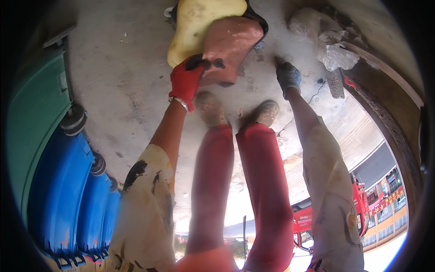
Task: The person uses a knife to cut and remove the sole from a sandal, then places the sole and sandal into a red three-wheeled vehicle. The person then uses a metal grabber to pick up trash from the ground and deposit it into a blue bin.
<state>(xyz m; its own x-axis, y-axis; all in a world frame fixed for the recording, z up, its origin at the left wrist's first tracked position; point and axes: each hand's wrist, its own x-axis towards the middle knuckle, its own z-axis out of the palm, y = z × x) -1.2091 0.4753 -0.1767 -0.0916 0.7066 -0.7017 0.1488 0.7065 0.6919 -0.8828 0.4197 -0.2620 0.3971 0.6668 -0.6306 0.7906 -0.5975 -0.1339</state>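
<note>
Stained pale sleeves and red trouser legs (267, 181) fill the near view, dusty shoes on the concrete floor (122, 86). Blue wheeled bins (68, 190) and a green one (31, 113) line the left; crumpled plastic bags (335, 54) lie far right. Left hand (186, 79), red-gloved, has its fingers clenched on a reddish-brown curved foam piece (231, 45) lying over a yellow one (195, 22). Right hand (288, 78), grey-gloved, hangs released, one finger extended.

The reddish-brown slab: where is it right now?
In the head view the reddish-brown slab sits at top centre, gripped by the red-gloved left hand, overlapping a yellow foam piece, above the concrete floor.
</note>
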